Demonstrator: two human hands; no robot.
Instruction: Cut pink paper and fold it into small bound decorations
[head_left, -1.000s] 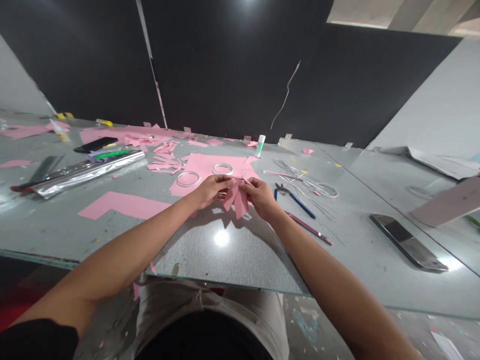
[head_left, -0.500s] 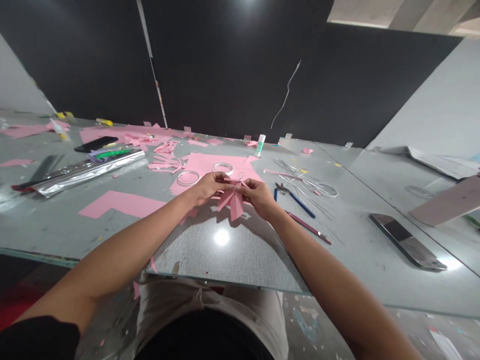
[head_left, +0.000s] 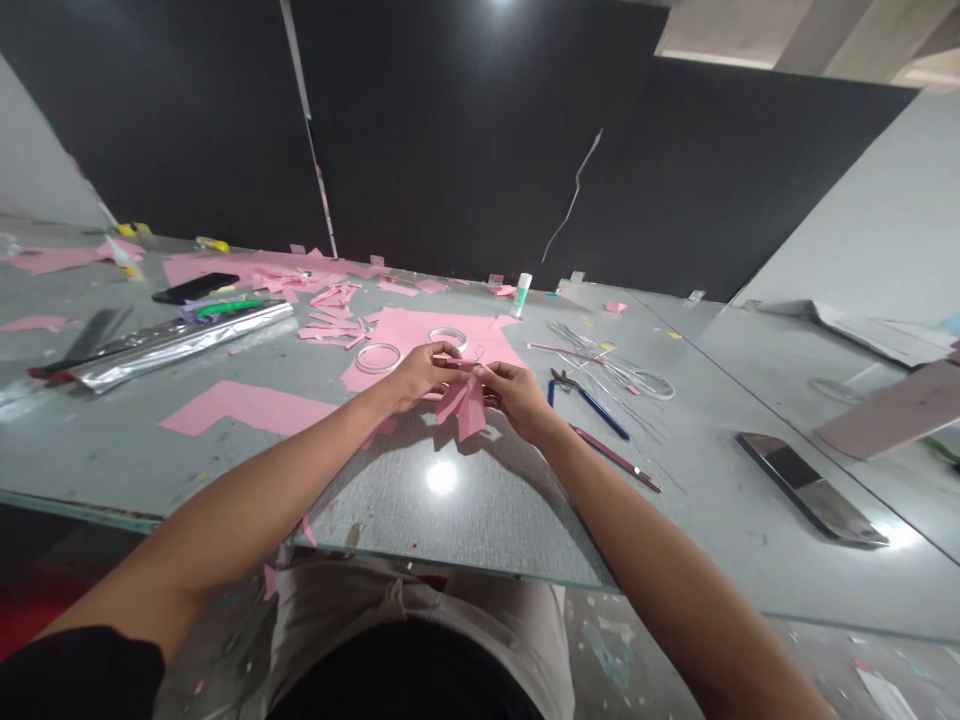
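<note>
Pinching pink paper bundle (head_left: 469, 402) between left hand (head_left: 424, 375) and right hand (head_left: 519, 396).

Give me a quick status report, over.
Left hand and right hand pinching pink paper strips above the glass tabletop. Transparent ring just beyond the left hand. Blue-handled pliers off to the right, not in the way.

No words, numbers or brands can be read; the marks on the white-and-green glue stick (head_left: 523, 295) are too small to make out.

A foil roll (head_left: 184, 343) lies well apart from what seems a glue stick (head_left: 522, 295).
</note>
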